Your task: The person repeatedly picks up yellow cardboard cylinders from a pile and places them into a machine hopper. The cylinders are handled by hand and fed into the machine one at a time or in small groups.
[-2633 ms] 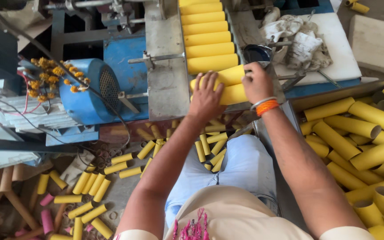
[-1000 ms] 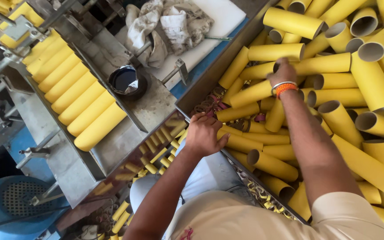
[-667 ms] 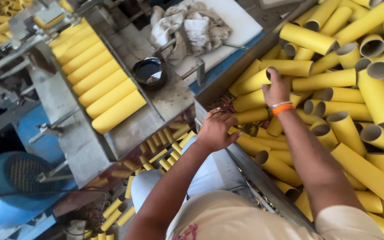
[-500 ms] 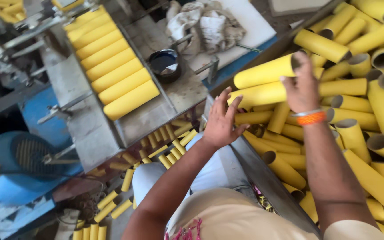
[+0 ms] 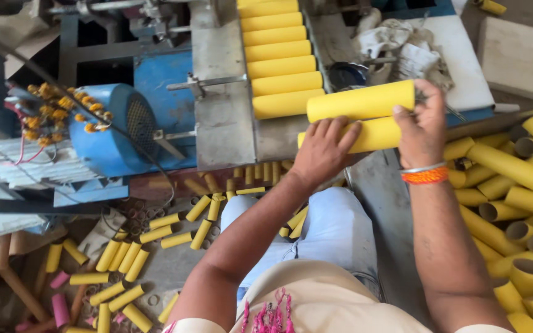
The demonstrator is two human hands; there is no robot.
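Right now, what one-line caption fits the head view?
Both hands, left hand and right hand, hold two yellow tubes beside the tube row on a machine tray.

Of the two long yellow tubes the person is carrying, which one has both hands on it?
The lower tube: the left hand lies over one end and the right hand grips the other. The upper tube meets only the right hand.
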